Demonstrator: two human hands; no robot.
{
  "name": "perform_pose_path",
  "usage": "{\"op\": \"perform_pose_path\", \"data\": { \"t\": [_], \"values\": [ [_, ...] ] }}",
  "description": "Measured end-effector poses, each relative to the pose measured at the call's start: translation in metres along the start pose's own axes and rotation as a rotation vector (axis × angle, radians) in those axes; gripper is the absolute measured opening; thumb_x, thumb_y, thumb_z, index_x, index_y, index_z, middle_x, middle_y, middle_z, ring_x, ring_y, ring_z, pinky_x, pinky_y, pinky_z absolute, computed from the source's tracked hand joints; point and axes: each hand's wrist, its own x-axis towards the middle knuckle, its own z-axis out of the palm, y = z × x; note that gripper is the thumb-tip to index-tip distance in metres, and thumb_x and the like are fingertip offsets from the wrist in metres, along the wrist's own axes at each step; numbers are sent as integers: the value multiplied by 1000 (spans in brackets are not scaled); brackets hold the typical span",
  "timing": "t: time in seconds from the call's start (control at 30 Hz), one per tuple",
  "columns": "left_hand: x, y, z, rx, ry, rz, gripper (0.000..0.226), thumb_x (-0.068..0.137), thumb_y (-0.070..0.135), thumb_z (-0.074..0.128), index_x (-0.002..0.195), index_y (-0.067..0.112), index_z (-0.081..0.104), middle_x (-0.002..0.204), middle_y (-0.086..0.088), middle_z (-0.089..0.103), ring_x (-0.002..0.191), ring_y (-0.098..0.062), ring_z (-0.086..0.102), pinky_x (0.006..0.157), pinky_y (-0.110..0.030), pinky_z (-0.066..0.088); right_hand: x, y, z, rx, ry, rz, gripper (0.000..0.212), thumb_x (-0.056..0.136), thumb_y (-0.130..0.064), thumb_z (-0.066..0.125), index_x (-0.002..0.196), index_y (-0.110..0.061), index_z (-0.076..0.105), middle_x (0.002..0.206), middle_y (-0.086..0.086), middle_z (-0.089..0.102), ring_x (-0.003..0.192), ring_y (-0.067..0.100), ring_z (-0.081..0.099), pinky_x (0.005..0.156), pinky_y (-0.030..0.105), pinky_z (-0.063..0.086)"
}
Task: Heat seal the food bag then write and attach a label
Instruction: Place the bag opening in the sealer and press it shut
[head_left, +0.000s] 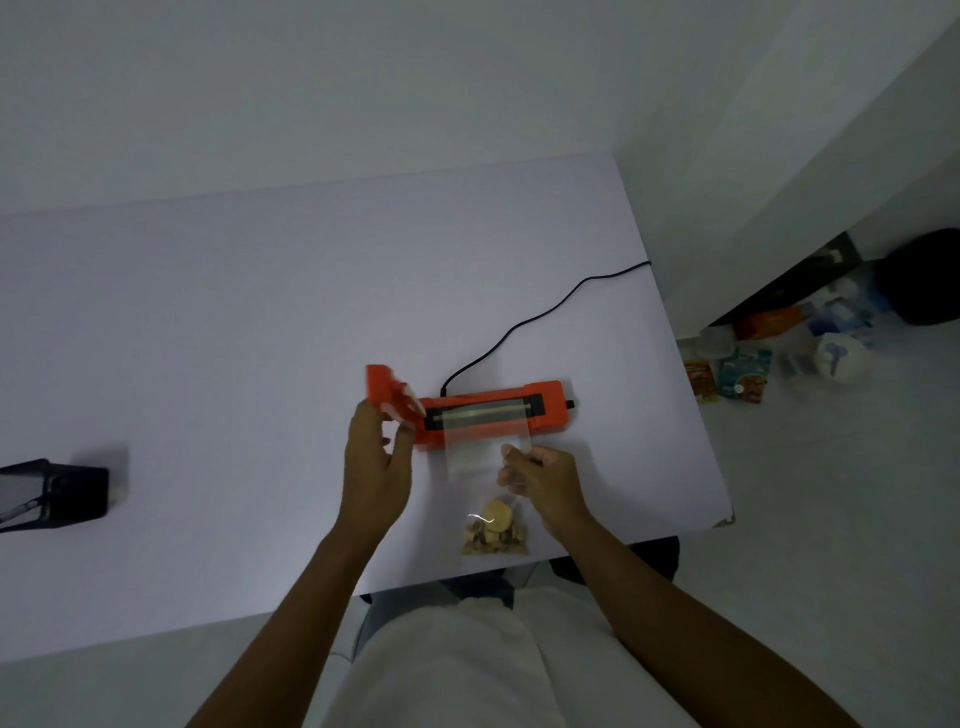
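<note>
clear plastic food bag (485, 462) mouth laid across the orange heat sealer (488, 413)
left hand (376, 457) grips the raised lid; right hand (540, 475) pinches the bag's right edge. if it slips, the seal may wrinkle.

bag (488, 499) before sealer (493, 413) on table (208, 338), cord (530, 322) behind

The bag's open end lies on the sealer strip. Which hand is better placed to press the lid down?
The left hand. It already holds the raised orange lid of the sealer, so it likely only has to lower it. The right hand pinches the bag by its edge, keeping it on the strip.
</note>
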Motion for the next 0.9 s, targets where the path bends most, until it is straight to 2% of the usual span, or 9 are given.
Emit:
{"op": "perform_pose_path", "data": {
  "t": [0.03,0.17,0.3,0.47,0.77,0.9],
  "values": [
    [1,1,3,35,-29,58,36,97,18,48,132,26,45,126,3,55,112,-12,52,90,-31,49,0,0,0,5,1,1,23,87,-24,72,80,-2,72,76,18,74,69,26,71,70,34,58],
    [7,-1,16,159,-112,162,46,95,30,45,139,20,42,136,-2,51,120,-17,48,96,-31,45,1,-2,1,30,14,19,21,87,-20,72,80,-1,72,74,19,73,67,26,69,68,35,57],
    [12,3,27,255,-145,246,44,94,26,47,137,15,46,133,-7,53,119,-20,46,95,-20,35,3,-2,0,39,15,23,19,87,-18,72,77,-2,72,72,18,73,66,26,68,67,34,56],
    [24,0,39,379,-191,315,43,94,24,56,137,19,48,128,-6,56,110,-21,48,91,-30,43,2,-3,-1,41,9,12,20,87,-18,71,79,0,72,74,19,73,64,23,68,65,31,56],
    [35,0,62,456,-286,273,44,91,28,61,133,21,54,126,-6,59,113,-24,49,92,-39,49,2,-3,-2,56,16,13,23,87,-18,71,82,4,72,80,25,73,68,28,68,69,35,55],
    [37,4,68,480,-298,252,43,90,24,63,133,22,55,124,-4,60,113,-24,49,92,-32,41,3,-4,-2,33,18,5,25,84,-24,75,80,0,74,77,21,74,68,28,70,67,34,56]
  ]
}}
